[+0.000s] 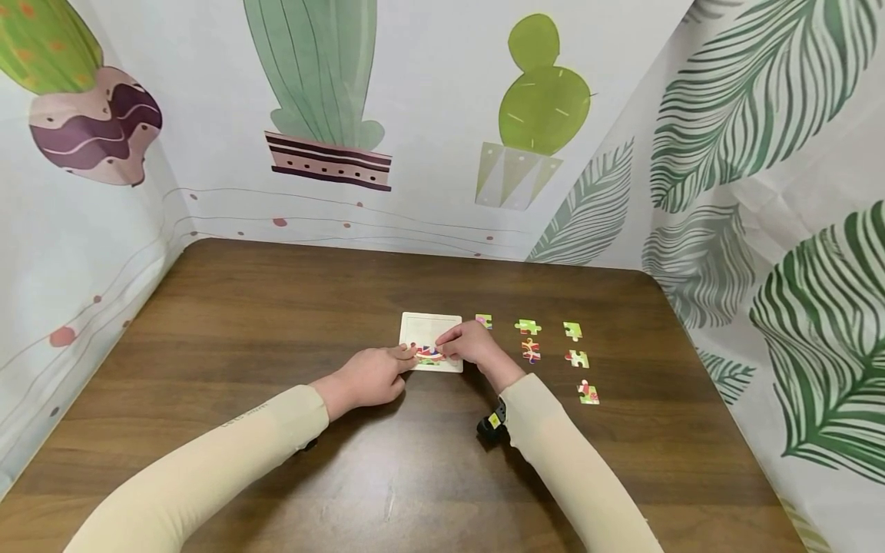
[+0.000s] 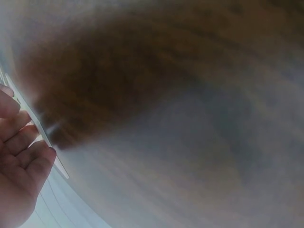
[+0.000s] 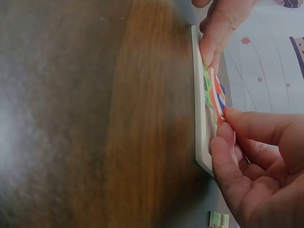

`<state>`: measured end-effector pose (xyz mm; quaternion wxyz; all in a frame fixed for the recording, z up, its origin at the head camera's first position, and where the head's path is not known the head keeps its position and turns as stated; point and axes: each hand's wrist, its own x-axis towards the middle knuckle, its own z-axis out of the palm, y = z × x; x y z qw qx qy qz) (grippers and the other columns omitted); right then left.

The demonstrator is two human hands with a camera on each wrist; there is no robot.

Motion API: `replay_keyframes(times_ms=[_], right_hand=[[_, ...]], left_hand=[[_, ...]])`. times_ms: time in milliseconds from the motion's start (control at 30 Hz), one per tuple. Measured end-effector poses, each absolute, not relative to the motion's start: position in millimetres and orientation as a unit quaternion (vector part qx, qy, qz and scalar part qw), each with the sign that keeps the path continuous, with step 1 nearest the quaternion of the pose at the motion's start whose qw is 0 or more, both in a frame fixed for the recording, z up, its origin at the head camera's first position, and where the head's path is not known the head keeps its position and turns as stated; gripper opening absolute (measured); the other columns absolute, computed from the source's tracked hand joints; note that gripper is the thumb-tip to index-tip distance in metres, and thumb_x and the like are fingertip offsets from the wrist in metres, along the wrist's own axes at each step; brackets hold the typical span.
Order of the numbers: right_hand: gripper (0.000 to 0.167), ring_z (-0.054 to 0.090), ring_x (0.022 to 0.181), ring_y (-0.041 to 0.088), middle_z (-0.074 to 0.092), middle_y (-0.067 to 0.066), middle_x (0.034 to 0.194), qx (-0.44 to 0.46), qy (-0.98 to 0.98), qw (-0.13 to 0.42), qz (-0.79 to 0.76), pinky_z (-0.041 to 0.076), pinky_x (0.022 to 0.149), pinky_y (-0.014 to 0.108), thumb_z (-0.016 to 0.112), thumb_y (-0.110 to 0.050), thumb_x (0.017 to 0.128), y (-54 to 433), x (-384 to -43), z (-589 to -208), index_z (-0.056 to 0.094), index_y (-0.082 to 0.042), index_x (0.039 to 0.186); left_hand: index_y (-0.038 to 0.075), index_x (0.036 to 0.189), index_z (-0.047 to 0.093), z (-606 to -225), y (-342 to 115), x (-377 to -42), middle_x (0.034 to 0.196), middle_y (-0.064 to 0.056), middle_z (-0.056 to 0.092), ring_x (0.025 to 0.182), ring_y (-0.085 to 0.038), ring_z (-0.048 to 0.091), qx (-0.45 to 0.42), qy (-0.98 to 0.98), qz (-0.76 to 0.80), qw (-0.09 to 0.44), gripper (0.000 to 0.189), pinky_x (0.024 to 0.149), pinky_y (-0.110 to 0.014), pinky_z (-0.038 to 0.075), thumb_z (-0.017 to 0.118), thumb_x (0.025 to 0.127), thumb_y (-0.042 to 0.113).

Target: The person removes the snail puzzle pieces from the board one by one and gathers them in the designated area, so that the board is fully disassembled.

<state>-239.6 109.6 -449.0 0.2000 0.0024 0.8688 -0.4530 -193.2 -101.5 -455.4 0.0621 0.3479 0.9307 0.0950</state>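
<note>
A small white puzzle tray (image 1: 423,329) lies on the table, with joined, brightly coloured puzzle pieces (image 1: 430,356) along its near edge. My left hand (image 1: 372,376) reaches in from the left. Its extended fingertips touch the pieces, as the right wrist view also shows. From the right, my right hand (image 1: 477,344) pinches a puzzle piece (image 3: 221,112) between thumb and fingers at the end of the joined part. The fingers cover much of that piece. Only the tray's thin edge (image 2: 59,166) shows beside the left fingers in the left wrist view.
Right of the tray lie several loose puzzle pieces, among them a green one (image 1: 528,327), a red and yellow one (image 1: 531,351) and a red and green one (image 1: 588,394). The brown wooden table (image 1: 290,299) meets a cloth wall with printed cacti (image 1: 442,192).
</note>
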Motion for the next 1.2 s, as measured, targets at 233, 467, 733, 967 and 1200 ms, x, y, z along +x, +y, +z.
replay_keyframes(times_ms=[233,467,733,967,1200], right_hand=[[0.018,0.057,0.065,0.005,0.078,0.013,0.085,-0.004,0.867,0.218,-0.448,0.052,0.063,0.016,0.069,0.0,0.089,113.1,-243.8,-449.0,0.078,0.007,0.103],[0.017,0.059,0.066,0.005,0.079,0.013,0.086,-0.001,0.862,0.221,-0.457,0.055,0.066,0.018,0.07,0.0,0.089,114.2,-244.3,-450.0,0.078,0.008,0.102],[0.017,0.06,0.068,0.004,0.078,0.011,0.084,-0.008,0.86,0.217,-0.462,0.057,0.069,0.02,0.07,-0.001,0.089,114.4,-242.3,-451.1,0.077,0.009,0.101],[0.016,0.061,0.069,0.006,0.077,0.01,0.087,0.003,0.858,0.214,-0.468,0.059,0.07,0.021,0.07,-0.002,0.091,116.2,-243.6,-451.2,0.078,0.006,0.101],[0.017,0.061,0.071,0.007,0.075,0.008,0.089,0.011,0.845,0.226,-0.485,0.06,0.07,0.023,0.069,-0.002,0.092,116.5,-245.6,-449.6,0.077,0.007,0.104]], left_hand=[[0.002,0.135,0.066,-454.9,-101.8,-192.3,0.148,-0.015,0.06,0.136,-0.032,0.06,0.348,0.93,0.097,0.063,0.046,0.101,-0.047,0.056,0.057,0.091,0.01],[0.002,0.136,0.066,-454.6,-101.9,-192.3,0.148,-0.015,0.06,0.136,-0.032,0.061,0.35,0.93,0.097,0.06,0.046,0.101,-0.047,0.056,0.058,0.091,0.011],[0.003,0.136,0.066,-455.1,-101.5,-192.7,0.148,-0.015,0.06,0.136,-0.031,0.06,0.346,0.931,0.098,0.062,0.047,0.101,-0.047,0.056,0.058,0.091,0.011],[0.003,0.136,0.066,-454.3,-101.0,-192.1,0.147,-0.016,0.06,0.135,-0.032,0.061,0.349,0.931,0.094,0.056,0.046,0.101,-0.047,0.056,0.058,0.091,0.011],[0.003,0.135,0.067,-452.6,-101.0,-191.1,0.146,-0.015,0.062,0.134,-0.032,0.062,0.35,0.931,0.092,0.052,0.046,0.1,-0.046,0.057,0.058,0.09,0.01]])
